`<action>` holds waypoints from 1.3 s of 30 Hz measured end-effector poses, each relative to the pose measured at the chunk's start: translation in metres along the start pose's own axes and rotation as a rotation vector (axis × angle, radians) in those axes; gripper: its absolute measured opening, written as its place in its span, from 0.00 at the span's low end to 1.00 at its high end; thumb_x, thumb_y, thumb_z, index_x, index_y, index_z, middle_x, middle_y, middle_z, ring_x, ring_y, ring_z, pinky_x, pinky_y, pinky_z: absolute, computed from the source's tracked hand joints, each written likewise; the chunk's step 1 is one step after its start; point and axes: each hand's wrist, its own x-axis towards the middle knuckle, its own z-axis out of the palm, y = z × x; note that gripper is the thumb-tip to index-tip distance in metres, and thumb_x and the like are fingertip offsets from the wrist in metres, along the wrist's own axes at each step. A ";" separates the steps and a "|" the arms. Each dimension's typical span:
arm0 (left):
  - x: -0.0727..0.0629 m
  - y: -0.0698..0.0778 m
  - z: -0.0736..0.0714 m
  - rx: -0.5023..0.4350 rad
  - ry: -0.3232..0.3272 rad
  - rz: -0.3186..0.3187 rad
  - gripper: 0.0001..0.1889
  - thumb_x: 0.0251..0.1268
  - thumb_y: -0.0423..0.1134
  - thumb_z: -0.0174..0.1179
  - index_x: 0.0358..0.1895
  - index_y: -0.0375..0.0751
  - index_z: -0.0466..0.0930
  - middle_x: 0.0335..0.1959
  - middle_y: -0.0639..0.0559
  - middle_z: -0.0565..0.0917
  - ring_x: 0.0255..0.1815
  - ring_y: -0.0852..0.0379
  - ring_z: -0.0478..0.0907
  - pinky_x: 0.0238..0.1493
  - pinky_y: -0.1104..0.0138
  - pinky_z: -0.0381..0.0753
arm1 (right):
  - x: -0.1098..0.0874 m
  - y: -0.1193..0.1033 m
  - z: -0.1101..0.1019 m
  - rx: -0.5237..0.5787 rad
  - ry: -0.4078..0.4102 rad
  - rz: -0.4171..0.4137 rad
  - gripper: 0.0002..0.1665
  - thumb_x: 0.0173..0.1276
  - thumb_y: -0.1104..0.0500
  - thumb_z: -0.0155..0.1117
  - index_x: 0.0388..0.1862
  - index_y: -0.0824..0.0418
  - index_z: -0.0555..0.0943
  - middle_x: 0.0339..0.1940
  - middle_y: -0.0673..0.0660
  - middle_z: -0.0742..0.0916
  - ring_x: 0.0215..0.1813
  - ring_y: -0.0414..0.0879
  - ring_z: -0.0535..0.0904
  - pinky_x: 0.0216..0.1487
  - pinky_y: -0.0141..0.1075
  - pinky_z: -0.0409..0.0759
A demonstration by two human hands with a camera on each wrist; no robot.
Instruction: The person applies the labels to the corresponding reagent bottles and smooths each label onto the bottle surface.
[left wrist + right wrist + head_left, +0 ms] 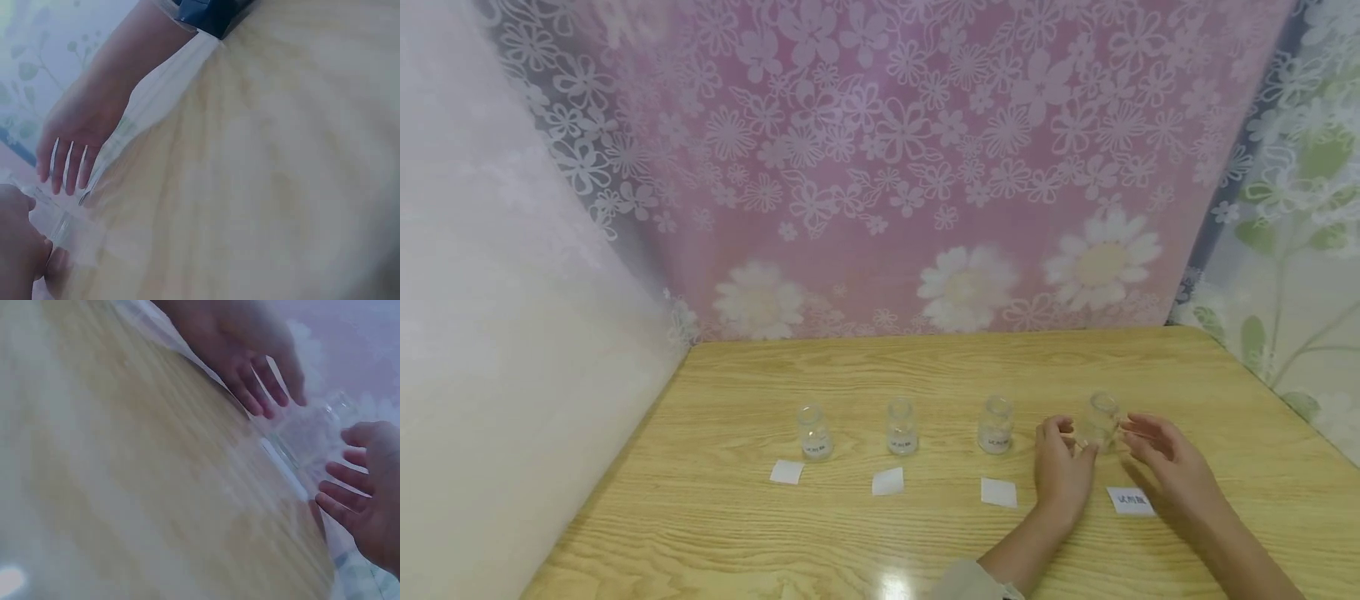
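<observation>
A clear glass bottle (1102, 421) stands at the right of the table between my two hands. My left hand (1063, 471) is at its left side, thumb near the glass and fingers loosely bent. My right hand (1176, 467) is at its right side with relaxed, slightly bent fingers. In the right wrist view, the right hand (372, 481) and the left hand (244, 353) face each other across the transparent bottle (300, 437). On the table in front of this bottle lies a white label (1129, 500) printed with dark characters, its right end beside my right forearm.
Three similar glass bottles, left (814, 433), middle (902, 427) and right (996, 425), stand in a row with printed labels low on them. Blank white paper pieces (786, 472) (888, 481) (998, 492) lie before them. A flowered curtain (880, 208) borders the wooden table (737, 533).
</observation>
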 end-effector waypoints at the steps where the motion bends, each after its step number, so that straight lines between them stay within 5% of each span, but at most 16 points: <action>1: -0.003 0.000 -0.002 0.039 -0.029 0.009 0.15 0.53 0.36 0.66 0.43 0.48 0.72 0.36 0.65 0.68 0.36 0.68 0.68 0.33 0.74 0.71 | -0.004 0.001 -0.003 -0.060 -0.013 -0.005 0.22 0.72 0.61 0.50 0.59 0.73 0.65 0.51 0.46 0.77 0.47 0.21 0.68 0.40 0.18 0.70; 7: -0.020 -0.001 -0.012 0.544 -0.272 0.218 0.12 0.53 0.49 0.66 0.41 0.55 0.80 0.36 0.68 0.71 0.41 0.70 0.64 0.38 0.80 0.67 | -0.027 0.006 -0.019 -0.163 -0.161 -0.056 0.17 0.64 0.63 0.61 0.51 0.65 0.76 0.49 0.52 0.80 0.48 0.22 0.68 0.41 0.17 0.69; 12: -0.026 -0.003 -0.016 0.848 -0.297 0.439 0.14 0.51 0.59 0.64 0.41 0.62 0.82 0.41 0.69 0.72 0.47 0.70 0.63 0.46 0.82 0.60 | -0.034 0.013 -0.020 -0.194 -0.200 -0.210 0.17 0.55 0.67 0.68 0.45 0.58 0.80 0.53 0.44 0.76 0.55 0.21 0.59 0.47 0.13 0.59; 15: -0.028 -0.002 -0.017 0.874 -0.292 0.470 0.14 0.50 0.58 0.65 0.40 0.63 0.82 0.42 0.69 0.72 0.47 0.70 0.63 0.47 0.81 0.59 | -0.034 0.015 -0.019 -0.232 -0.192 -0.246 0.17 0.54 0.66 0.70 0.43 0.55 0.81 0.53 0.44 0.75 0.56 0.21 0.57 0.47 0.12 0.57; 23: -0.027 -0.004 -0.016 0.886 -0.264 0.393 0.11 0.50 0.56 0.65 0.38 0.64 0.82 0.43 0.70 0.72 0.49 0.69 0.63 0.49 0.79 0.62 | -0.026 0.010 -0.012 -0.333 -0.157 -0.249 0.16 0.53 0.62 0.71 0.42 0.53 0.82 0.49 0.56 0.78 0.53 0.28 0.62 0.45 0.15 0.56; 32: -0.020 -0.008 -0.016 0.856 -0.194 0.350 0.12 0.48 0.57 0.66 0.37 0.62 0.82 0.41 0.71 0.73 0.48 0.69 0.64 0.49 0.78 0.62 | -0.016 0.013 -0.006 -0.345 -0.141 -0.253 0.17 0.52 0.61 0.72 0.42 0.57 0.81 0.47 0.56 0.79 0.51 0.31 0.65 0.45 0.18 0.59; 39: -0.019 -0.005 -0.019 0.832 -0.197 0.341 0.11 0.47 0.56 0.67 0.35 0.62 0.82 0.41 0.71 0.74 0.48 0.69 0.65 0.50 0.78 0.62 | -0.020 0.007 -0.003 -0.331 -0.118 -0.214 0.13 0.54 0.62 0.70 0.40 0.56 0.81 0.48 0.58 0.78 0.52 0.32 0.63 0.47 0.39 0.66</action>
